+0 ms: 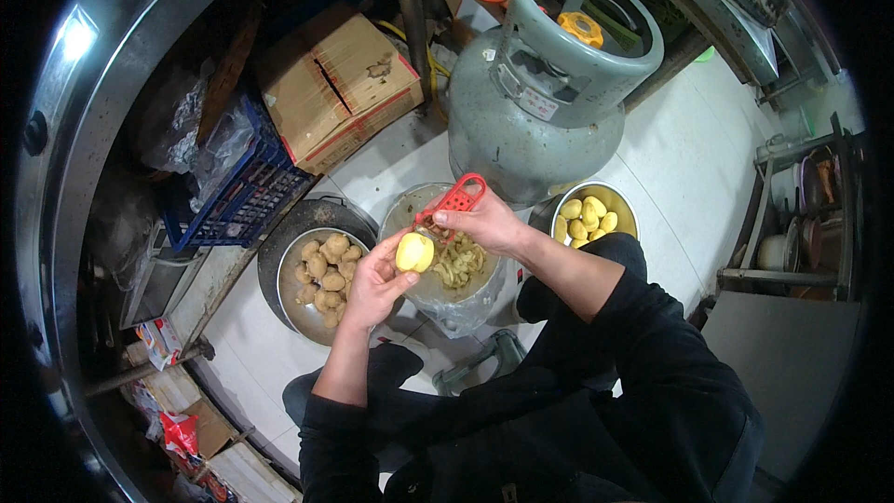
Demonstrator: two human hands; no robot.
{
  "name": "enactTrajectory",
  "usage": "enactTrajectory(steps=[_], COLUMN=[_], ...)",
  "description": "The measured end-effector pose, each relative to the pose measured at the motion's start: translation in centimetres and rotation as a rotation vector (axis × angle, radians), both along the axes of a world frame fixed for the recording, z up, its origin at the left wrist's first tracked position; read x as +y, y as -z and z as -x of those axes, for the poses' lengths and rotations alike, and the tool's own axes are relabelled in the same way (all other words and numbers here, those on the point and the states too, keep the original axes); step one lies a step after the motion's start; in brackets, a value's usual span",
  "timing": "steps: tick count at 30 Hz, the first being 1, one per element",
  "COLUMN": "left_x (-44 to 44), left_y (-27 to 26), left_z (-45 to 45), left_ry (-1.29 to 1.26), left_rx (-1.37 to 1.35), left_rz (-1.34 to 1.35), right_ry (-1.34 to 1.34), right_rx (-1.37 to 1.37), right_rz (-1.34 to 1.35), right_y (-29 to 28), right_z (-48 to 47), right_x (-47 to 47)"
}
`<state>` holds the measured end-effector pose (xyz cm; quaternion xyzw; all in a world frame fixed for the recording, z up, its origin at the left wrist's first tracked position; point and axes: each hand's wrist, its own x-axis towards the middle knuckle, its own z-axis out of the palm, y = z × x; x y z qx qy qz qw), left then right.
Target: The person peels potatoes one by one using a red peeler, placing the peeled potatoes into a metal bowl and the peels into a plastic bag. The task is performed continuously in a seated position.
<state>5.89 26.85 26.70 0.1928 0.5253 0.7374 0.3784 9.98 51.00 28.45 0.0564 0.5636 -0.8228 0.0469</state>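
Observation:
My left hand [377, 283] holds a peeled yellow potato [415, 252] between thumb and fingers. My right hand [485, 222] grips a red-handled peeler [461, 197], its head close beside the potato's upper edge. Both hands are over a bin with a clear plastic liner [454, 318], in which potato peelings [457, 264] lie. To the left, unpeeled brown potatoes [332, 272] fill part of a metal bowl [293, 311] that rests on a dark round container. On the right, peeled potatoes [589, 218] lie in another metal bowl [634, 213], partly hidden by my knee.
A grey gas cylinder [534, 126] stands just beyond the bin. A cardboard box [339, 84] and a blue plastic crate [241, 188] are at the upper left. Under me is part of a green stool [482, 367]. A rack with pots [782, 251] stands at the far right.

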Motion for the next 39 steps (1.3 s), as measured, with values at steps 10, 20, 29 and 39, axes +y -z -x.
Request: enactTrajectory(steps=[10,20,29,39], left_x=[0.0,0.3,0.9,1.2], left_y=[-0.2,0.1,0.9,-0.9], left_z=[-0.2,-0.2,-0.7,-0.8], left_ry=[0.028,-0.103,-0.171,-0.053], left_rx=[0.008,-0.183,-0.024,-0.311], left_rz=[-0.009,-0.186,-0.075,-0.250], right_ry=[-0.043,-0.019,-0.104,0.064], right_rx=[-0.065,-0.022,0.042,-0.016], right_rz=[0.096,0.243,0.005,0.449], right_y=[2.4,0.7,-0.3,0.6], right_z=[-0.7,0.0,-0.8,0.1], right_x=[-1.0,-0.5,-1.8,-0.9])
